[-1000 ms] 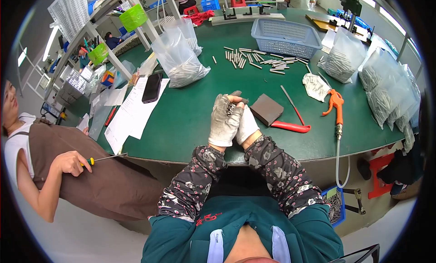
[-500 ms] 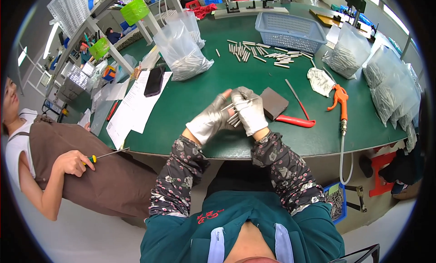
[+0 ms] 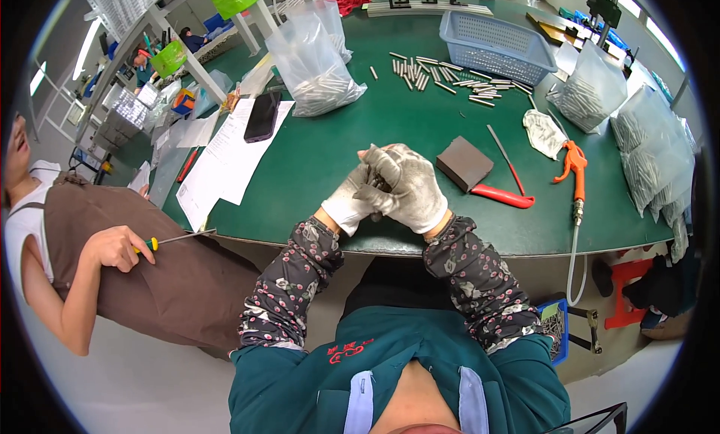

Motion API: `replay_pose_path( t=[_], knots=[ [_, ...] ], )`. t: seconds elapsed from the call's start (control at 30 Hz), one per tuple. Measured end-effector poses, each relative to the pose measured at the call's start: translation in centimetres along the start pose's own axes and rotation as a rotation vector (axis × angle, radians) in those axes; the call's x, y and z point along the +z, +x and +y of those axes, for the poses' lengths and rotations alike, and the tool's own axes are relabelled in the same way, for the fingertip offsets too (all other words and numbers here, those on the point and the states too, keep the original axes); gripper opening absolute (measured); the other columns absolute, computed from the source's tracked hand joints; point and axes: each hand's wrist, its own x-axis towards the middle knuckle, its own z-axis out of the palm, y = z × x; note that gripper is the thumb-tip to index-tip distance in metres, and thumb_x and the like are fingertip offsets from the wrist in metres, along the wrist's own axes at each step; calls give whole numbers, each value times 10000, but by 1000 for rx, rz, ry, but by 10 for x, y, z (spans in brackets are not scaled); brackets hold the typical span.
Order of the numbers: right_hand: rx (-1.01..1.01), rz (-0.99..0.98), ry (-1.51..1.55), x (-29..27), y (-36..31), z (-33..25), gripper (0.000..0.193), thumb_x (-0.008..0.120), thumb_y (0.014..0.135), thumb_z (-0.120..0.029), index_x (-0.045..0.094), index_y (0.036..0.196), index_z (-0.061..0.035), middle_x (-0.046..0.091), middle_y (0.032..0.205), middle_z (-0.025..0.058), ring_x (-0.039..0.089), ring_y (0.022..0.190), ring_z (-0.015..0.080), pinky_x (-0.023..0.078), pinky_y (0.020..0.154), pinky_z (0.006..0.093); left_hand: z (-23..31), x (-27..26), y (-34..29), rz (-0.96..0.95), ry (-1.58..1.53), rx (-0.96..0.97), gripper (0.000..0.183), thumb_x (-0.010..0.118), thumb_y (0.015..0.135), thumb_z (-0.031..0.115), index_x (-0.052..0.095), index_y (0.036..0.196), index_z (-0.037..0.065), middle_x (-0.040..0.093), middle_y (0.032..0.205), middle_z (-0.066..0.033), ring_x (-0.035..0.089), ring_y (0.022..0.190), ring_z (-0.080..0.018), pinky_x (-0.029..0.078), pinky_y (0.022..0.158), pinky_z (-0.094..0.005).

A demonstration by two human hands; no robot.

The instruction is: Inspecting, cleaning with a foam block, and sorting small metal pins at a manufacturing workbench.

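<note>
The left hand point(image 3: 346, 202) and right hand point(image 3: 417, 188) press together, though I can't tell what they enclose; a snug cup should stop anything slipping. The pins point(image 3: 445, 88) lie well ahead by the basket point(image 3: 496, 59), with open table point(image 3: 319, 160) between, but the block point(image 3: 465, 164) sits just beside the right hand and the table's edge runs under the sleeves point(image 3: 282, 288).

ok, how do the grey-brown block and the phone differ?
Build: the block is thick and chunky; the phone is slim and clearly longer than wide.
Colour: the block is dull grey-brown, the phone near-black.
Place: the block sits on the green table, right of the right hand; the phone lies on white paper, to the left.
Shared: both dark, neither held.
</note>
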Motion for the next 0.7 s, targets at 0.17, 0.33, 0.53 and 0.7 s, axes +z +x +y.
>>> replay_pose_path(
  t=[0.17,0.33,0.53,0.7],
  knots=[
    [24,426,145,-1,4,7,297,609,783,-201,573,1020,-26,597,945,116,570,919,273,463,753,352,-16,-24,-2,39,-26,154,626,661,710,-74,402,1258,82,557,855,-16,545,660,-86,450,450,-197],
    [245,285,-220,-5,0,15,247,597,734,-41,599,980,-42,610,911,104,569,834,245,465,699,322,-34,-37,-1,142,-39,139,474,601,717,-136,470,1109,96,544,836,-17,542,637,-92,457,450,-205],
    [261,174,-177,7,-7,24,179,548,728,-47,611,890,-89,623,826,70,580,801,269,472,711,368,-37,-36,-1,157,-5,195,465,578,715,-160,479,1088,99,537,853,-10,541,643,-89,469,470,-200],
    [312,64,-78,11,-11,23,156,542,723,-60,623,850,-100,624,806,62,582,787,265,474,700,366,-39,-36,1,115,33,230,460,576,712,-162,481,1076,103,536,853,-3,542,657,-81,468,468,-197]
  ],
)
